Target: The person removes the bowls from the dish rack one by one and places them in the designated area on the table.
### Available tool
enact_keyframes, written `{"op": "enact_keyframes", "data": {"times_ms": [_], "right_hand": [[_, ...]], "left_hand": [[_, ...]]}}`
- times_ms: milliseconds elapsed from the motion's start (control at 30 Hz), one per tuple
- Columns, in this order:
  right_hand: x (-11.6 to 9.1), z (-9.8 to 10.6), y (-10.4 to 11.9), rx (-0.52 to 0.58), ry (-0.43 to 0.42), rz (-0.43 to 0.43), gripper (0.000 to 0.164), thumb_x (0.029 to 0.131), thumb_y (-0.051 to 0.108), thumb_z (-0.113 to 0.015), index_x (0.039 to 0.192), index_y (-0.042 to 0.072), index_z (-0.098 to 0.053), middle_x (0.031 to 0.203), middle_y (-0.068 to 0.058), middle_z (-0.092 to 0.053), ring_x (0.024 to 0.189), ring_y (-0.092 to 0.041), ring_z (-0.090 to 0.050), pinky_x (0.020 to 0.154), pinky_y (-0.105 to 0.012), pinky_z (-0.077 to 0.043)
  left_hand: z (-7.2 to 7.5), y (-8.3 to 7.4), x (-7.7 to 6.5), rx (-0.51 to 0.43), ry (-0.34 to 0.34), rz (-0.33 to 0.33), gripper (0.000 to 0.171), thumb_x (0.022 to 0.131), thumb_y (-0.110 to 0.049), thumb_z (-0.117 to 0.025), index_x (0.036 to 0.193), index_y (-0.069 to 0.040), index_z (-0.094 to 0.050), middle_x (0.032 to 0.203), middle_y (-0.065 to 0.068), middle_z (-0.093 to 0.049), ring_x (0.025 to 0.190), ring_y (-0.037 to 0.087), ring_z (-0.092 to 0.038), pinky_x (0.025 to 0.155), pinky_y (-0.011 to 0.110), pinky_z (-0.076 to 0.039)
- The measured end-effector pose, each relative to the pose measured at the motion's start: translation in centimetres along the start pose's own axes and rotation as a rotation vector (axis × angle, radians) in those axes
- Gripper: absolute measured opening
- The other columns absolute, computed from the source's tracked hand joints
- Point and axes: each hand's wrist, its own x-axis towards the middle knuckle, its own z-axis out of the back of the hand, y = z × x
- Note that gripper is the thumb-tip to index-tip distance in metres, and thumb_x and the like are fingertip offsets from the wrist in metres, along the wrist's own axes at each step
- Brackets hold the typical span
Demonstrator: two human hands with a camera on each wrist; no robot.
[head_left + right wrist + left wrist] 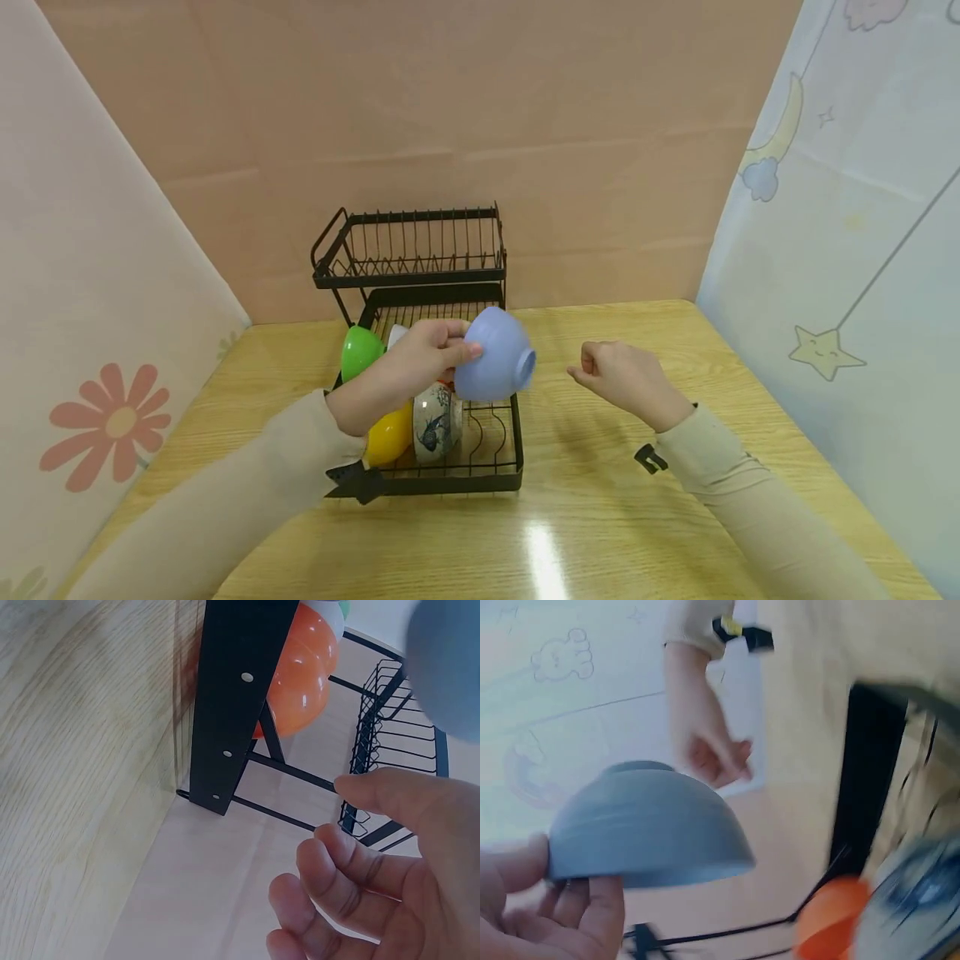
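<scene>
Blue bowl (491, 354), tipped with its base (527, 369) toward four o'clock, is pinched in our left hand (426, 352); our right hand (626, 375), loosely half-curled at its three o'clock, holds nothing.

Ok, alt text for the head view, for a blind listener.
A person's left grip holds a round lavender bowl tipped sideways near a two-tier black wire dish rack. The lower tier holds a green bowl, a rounded yellow dish and a patterned white bowl; the empty right grip hovers over a wood-grain table.
</scene>
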Motion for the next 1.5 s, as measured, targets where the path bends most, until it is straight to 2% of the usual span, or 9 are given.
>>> {"op": "enact_keyframes", "data": {"times_ms": [100, 267, 333, 400, 967, 1167, 1233, 1333, 1500], "right_hand": [[-0.1, 0.0, -0.1, 0.003, 0.0, -0.001, 0.031, 0.093, 0.037, -0.062, 0.07, 0.017, -0.051, 0.059, 0.005, -0.049, 0.049, -0.01, -0.043, 0.044, -0.027, -0.034], [-0.1, 0.0, -0.1, 0.014, -0.005, 0.001, 0.032, 0.092, 0.036, -0.063, 0.07, 0.017, -0.051, 0.059, 0.005, -0.049, 0.05, -0.011, -0.043, 0.044, -0.027, -0.034], [-0.1, -0.1, -0.1, 0.018, -0.004, 0.002, 0.031, 0.092, 0.036, -0.064, 0.069, 0.017, -0.051, 0.058, 0.005, -0.049, 0.05, -0.011, -0.043, 0.044, -0.027, -0.034], [-0.1, -0.2, -0.2, 0.019, -0.003, 0.0, 0.031, 0.091, 0.036, -0.064, 0.069, 0.018, -0.051, 0.058, 0.005, -0.05, 0.05, -0.01, -0.044, 0.043, -0.027, -0.034], [-0.3, 0.0, -0.2, 0.027, 0.0, 0.023, 0.027, 0.093, 0.029, -0.061, 0.071, 0.017, -0.053, 0.058, 0.006, -0.049, 0.049, -0.009, -0.042, 0.043, -0.025, -0.034], [-0.1, 1.9, 0.2, 0.076, -0.064, 0.082, 0.021, 0.102, 0.023, -0.048, 0.103, 0.008, -0.063, 0.09, -0.005, -0.068, 0.074, -0.019, -0.063, 0.061, -0.036, -0.051], [-0.1, 2.7, 0.5, 0.092, -0.127, 0.13, 0.032, 0.103, 0.026, -0.048, 0.125, 0.006, -0.058, 0.119, -0.011, -0.065, 0.1, -0.027, -0.065, 0.08, -0.045, -0.054], [0.0, 3.6, 1.0, 0.098, -0.205, 0.263, 0.055, 0.099, 0.032, -0.054, 0.146, 0.008, -0.04, 0.147, -0.014, -0.046, 0.132, -0.034, -0.047, 0.104, -0.053, -0.04], [0.1, 3.5, 2.1, 0.071, -0.231, 0.595, 0.069, 0.091, 0.039, -0.067, 0.147, 0.009, -0.041, 0.151, -0.012, -0.041, 0.141, -0.031, -0.036, 0.117, -0.051, -0.02]], "left_hand": [[-0.1, -1.1, -0.7, 0.341, -0.043, -0.243, 0.024, 0.094, -0.018, -0.063, 0.114, -0.005, -0.066, 0.11, 0.012, -0.071, 0.093, 0.021, -0.07, 0.074, 0.03, -0.058], [-0.9, -1.2, -1.2, 0.992, -0.147, -0.81, 0.014, 0.089, -0.019, -0.069, 0.098, -0.009, -0.067, 0.088, 0.003, -0.075, 0.066, 0.012, -0.069, 0.059, 0.019, -0.054], [-1.2, -0.7, -1.0, 1.143, -0.199, -0.963, 0.014, 0.086, -0.021, -0.072, 0.095, -0.011, -0.067, 0.085, -0.001, -0.075, 0.066, 0.011, -0.069, 0.063, 0.02, -0.055], [-1.4, 0.0, -0.7, 1.205, -0.213, -1.039, 0.014, 0.084, -0.02, -0.075, 0.093, -0.013, -0.068, 0.084, -0.003, -0.075, 0.069, 0.01, -0.069, 0.066, 0.022, -0.056], [-2.3, 3.4, 1.5, 1.335, -0.046, -0.901, 0.01, 0.084, -0.016, -0.075, 0.093, -0.019, -0.072, 0.082, -0.005, -0.073, 0.07, 0.009, -0.066, 0.066, 0.022, -0.056], [-2.2, 3.9, 1.7, 1.329, -0.033, -0.88, 0.01, 0.084, -0.017, -0.075, 0.093, -0.018, -0.072, 0.081, -0.004, -0.073, 0.069, 0.009, -0.067, 0.066, 0.023, -0.056], [-2.1, 3.9, 1.7, 1.323, -0.035, -0.882, 0.01, 0.084, -0.017, -0.075, 0.093, -0.018, -0.072, 0.082, -0.003, -0.073, 0.07, 0.009, -0.068, 0.066, 0.023, -0.056], [-2.0, 3.8, 1.8, 1.312, -0.035, -0.885, 0.01, 0.084, -0.017, -0.075, 0.094, -0.017, -0.072, 0.083, -0.003, -0.074, 0.071, 0.01, -0.068, 0.068, 0.023, -0.057], [-1.9, 3.5, 1.7, 1.311, -0.031, -0.88, 0.012, 0.084, -0.019, -0.075, 0.095, -0.016, -0.072, 0.083, -0.002, -0.074, 0.071, 0.011, -0.069, 0.068, 0.024, -0.056]]}}
